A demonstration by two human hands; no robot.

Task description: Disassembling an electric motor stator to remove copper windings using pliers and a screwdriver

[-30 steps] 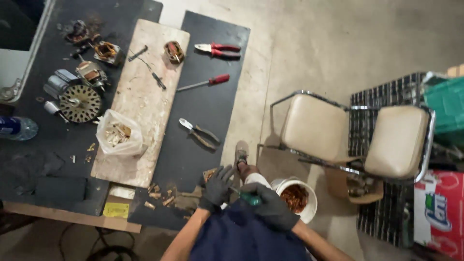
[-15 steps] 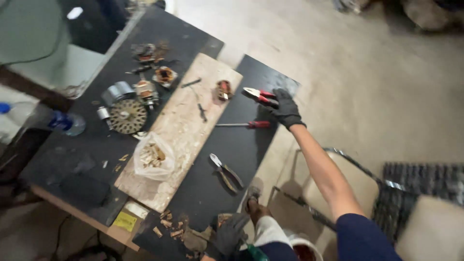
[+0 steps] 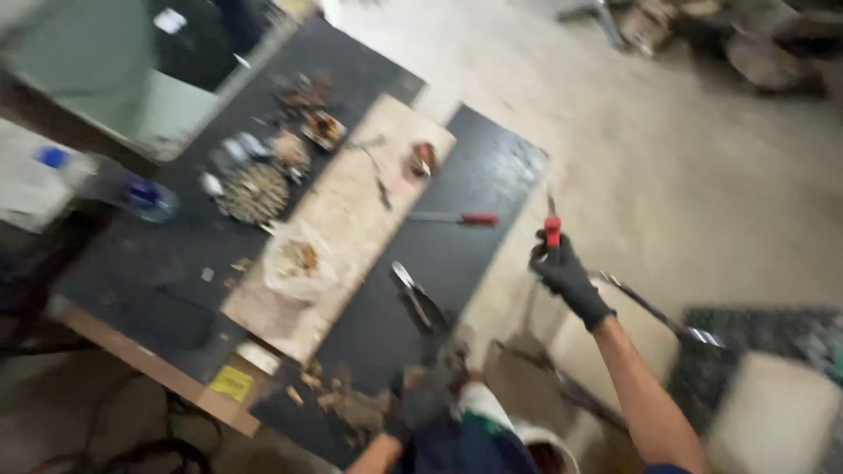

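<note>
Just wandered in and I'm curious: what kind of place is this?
Probably a repair workshop: hand tools such as a red-handled screwdriver and pliers lie on a dark bench, beside a dismantled round metal part, over a bare concrete floor.

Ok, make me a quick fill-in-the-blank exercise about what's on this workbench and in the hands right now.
1. The right hand wears a black glove and holds pliers with ____ handles.
2. The screwdriver lies on the ____ part of the bench, its handle red.
3. The clear bag rests on the pale ____ board.
4. The left hand is at the ____ edge of the bench.

Missing words: red; black; wooden; near
</note>
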